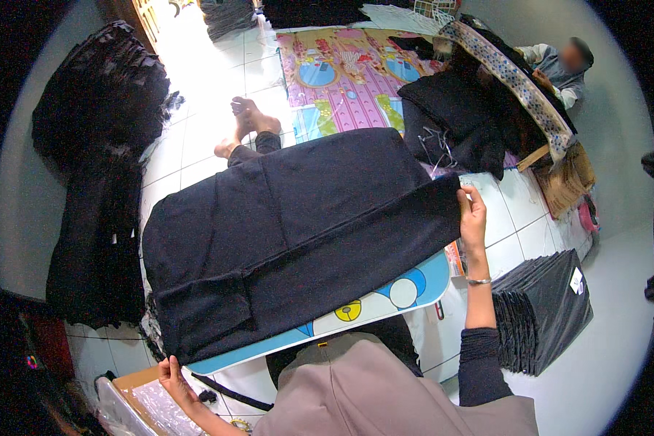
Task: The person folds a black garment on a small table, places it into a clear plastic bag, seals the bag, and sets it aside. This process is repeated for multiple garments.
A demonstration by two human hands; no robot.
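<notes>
A wide black cloth (305, 196) with seams lies spread over a low table (374, 305) with a blue cartoon print, covering most of its top. The strip nearest me is folded into a long band, with a small squarish flap showing at its left part. At the band's near left corner, my left hand (176, 381) is closed with its fingertips pinching the edge. My right hand (472, 218) grips the band's right end between thumb and fingers, beyond the table's right corner. The cloth is drawn fairly straight between both hands.
Stacked folded black pieces (541, 309) stand on the floor at right. Tall black heaps (98, 102) rise at left. More black cloth (454, 109) lies on a colourful mat (341, 80) ahead. A person (563, 69) sits far right; bare feet (251, 120) rest beyond the table.
</notes>
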